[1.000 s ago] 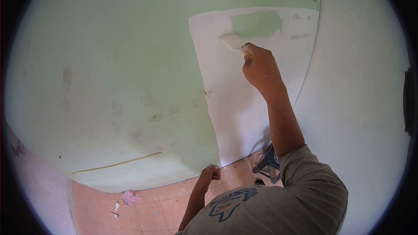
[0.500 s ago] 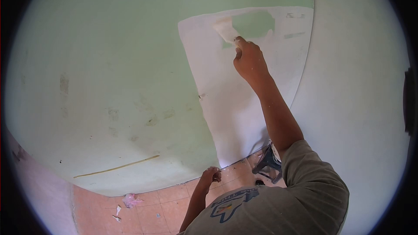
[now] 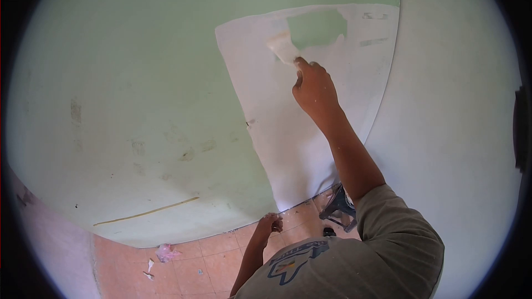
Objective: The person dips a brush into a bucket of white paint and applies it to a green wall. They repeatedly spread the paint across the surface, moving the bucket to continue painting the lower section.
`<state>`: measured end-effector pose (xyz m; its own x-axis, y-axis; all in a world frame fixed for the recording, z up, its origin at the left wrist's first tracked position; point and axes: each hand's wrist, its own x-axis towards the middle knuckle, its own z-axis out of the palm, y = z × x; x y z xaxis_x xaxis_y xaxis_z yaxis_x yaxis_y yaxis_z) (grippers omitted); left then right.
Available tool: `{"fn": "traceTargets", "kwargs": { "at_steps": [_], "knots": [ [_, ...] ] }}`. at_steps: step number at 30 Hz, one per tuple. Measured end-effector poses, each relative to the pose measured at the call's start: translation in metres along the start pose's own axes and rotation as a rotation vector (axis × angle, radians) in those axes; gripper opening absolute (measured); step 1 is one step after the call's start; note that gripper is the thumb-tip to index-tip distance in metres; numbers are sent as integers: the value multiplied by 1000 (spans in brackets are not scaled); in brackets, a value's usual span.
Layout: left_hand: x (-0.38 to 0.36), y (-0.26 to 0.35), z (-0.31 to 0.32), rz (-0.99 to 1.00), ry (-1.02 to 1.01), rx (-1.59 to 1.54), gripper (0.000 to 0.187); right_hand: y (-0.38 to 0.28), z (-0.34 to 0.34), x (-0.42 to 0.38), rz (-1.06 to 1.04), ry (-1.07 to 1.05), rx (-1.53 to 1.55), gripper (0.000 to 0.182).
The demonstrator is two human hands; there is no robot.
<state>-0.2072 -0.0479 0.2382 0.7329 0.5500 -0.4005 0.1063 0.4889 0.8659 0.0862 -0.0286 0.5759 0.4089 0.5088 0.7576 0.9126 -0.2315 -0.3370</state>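
A white patch covers part of the green wall; over the patch's upper half, the right hand grips a brush; a green area shows inside the patch's top; the left hand appears just below its lower left corner; a dark stool stands below its right side.

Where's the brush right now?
In the head view's upper middle, the brush is in the right hand, by the lower left corner of the green patch.
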Motion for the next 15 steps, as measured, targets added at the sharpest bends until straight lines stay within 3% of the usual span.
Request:
{"fn": "traceTargets", "kwargs": {
  "at_steps": [6, 10, 12, 15],
  "knots": [
    [2, -4, 6, -19, 10, 46, 25, 11, 3, -27, 57, -199, -43, 43],
    [3, 0, 18, -15, -13, 67, 24, 23, -1, -38, 26, -201, -61, 42],
    [2, 3, 22, -12, -15, 78, 23, 23, -13, -42, -54, -21, 22, 39],
    [2, -1, 23, 2, -1, 77, 23, 14, -32, -31, -9, 45, 72, 37]
  ]
}}
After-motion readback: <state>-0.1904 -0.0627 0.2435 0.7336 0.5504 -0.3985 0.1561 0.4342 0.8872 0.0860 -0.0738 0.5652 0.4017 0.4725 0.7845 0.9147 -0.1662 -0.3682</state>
